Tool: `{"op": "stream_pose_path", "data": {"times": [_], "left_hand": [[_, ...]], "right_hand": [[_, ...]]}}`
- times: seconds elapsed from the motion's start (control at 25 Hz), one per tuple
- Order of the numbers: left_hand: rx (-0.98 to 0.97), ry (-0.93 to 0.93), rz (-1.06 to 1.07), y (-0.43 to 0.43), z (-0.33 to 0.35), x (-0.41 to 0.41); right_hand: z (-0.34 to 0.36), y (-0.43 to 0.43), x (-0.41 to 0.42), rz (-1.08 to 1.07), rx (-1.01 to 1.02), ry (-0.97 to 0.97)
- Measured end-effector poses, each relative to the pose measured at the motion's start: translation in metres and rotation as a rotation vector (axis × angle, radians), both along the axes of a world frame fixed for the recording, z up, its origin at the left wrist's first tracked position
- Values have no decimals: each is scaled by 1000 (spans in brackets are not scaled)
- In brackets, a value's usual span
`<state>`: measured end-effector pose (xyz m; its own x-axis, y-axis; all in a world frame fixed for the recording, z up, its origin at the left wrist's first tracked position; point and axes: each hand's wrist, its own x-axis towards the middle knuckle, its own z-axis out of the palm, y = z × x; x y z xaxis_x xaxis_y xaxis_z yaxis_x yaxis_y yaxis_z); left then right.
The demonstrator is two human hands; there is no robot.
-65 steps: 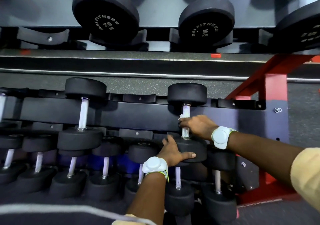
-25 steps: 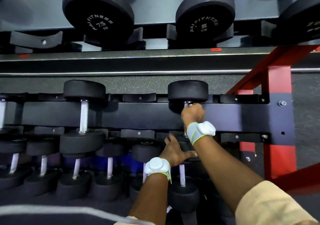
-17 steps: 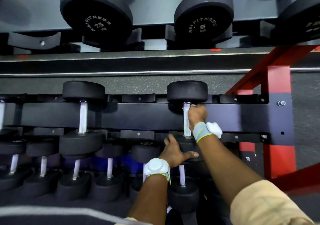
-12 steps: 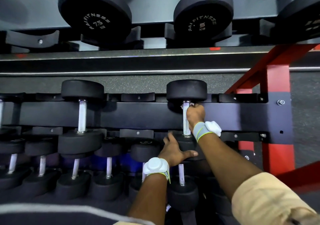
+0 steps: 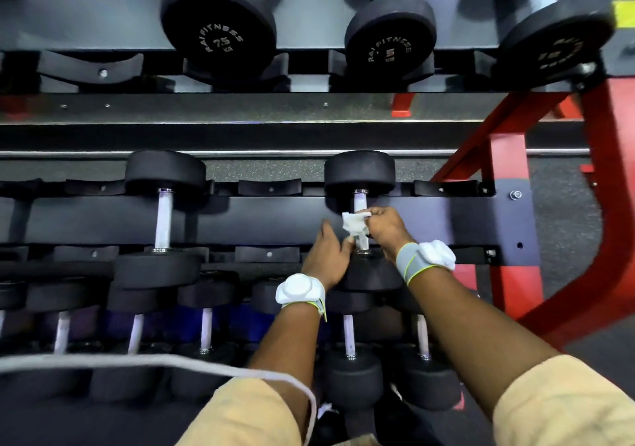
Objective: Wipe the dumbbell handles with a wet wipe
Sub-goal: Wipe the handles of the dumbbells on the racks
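White wipe (image 5: 355, 224): bunched on the handle, centre-right of frame; your right hand (image 5: 386, 229) pinches it, fingers curled.
Handle (image 5: 360, 202): chrome, long axis up-down in frame; bare stretch just above your fingers.
Left hand (image 5: 328, 256): fingers loose and apart, beside the handle's lower end.
Nearer hand: right.
Hidden: lower handle behind wipe and hands; whether your left fingertips touch the wipe is unclear.

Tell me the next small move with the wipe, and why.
Probably slide the wet wipe along the dumbbell handle toward the far head: the right hand pinches it against the handle's middle, and bare metal shows beyond it.
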<state>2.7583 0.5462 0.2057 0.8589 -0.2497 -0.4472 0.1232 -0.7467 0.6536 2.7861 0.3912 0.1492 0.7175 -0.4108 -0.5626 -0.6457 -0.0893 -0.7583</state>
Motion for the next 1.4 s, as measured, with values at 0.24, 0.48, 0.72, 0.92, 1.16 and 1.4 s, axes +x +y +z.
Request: {"op": "stream_pose_path", "data": {"times": [0.24,0.48,0.72,0.92,1.16,1.4], "left_hand": [[2,-294,-44,57,35,12],[32,-325,166,120,66,-36],[46,-379,367,191,91,-84],[84,-376,468,268,108,-103],[88,-396,469,355,104,-74],[41,-310,354,442,76,5]], "right_hand": [[90,80,-30,104,126,-121],[108,131,-48,348,176,-176],[118,200,-69,600,202,-251],[141,275,-79,689,314,-298],[132,360,-51,764,365,-251],[98,445,4,545,315,-236]]}}
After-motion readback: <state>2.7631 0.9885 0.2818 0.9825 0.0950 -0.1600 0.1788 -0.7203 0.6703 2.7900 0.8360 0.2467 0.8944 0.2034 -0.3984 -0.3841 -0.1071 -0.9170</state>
